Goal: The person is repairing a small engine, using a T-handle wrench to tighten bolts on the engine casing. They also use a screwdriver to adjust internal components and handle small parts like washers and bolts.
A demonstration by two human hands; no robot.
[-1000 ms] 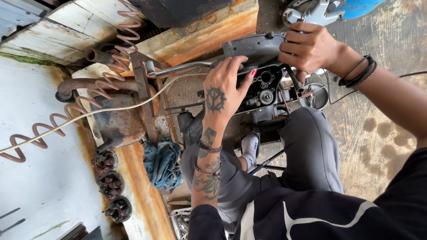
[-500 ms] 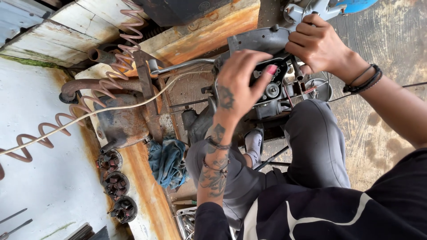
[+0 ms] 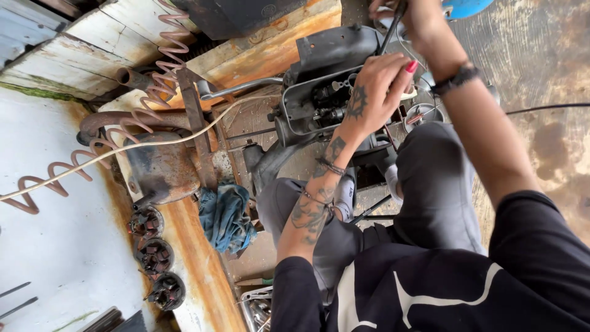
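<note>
- The left hand (image 3: 375,92) rests on the open engine (image 3: 329,98). Its fingers curl over the engine's far edge and pinch a small pale part there.
- The right hand (image 3: 409,13) is at the top edge of the view. It is closed around a thin dark tool (image 3: 388,31) that points down at the engine.
- The engine is a dark gray metal box with its cover off. Inside are small black and silver parts packed close together. It looks greasy and worn.
- The engine sits in front of the person's knees, just beside a wooden plank (image 3: 258,52).
- A silver lever (image 3: 239,87) sticks out from the engine's left side.
- A blue rag (image 3: 226,215) lies on the rusty bench.
- Three round rusty parts (image 3: 153,255) sit in a row near the rag.
- A curly hose (image 3: 92,154) stretches across the left.
</note>
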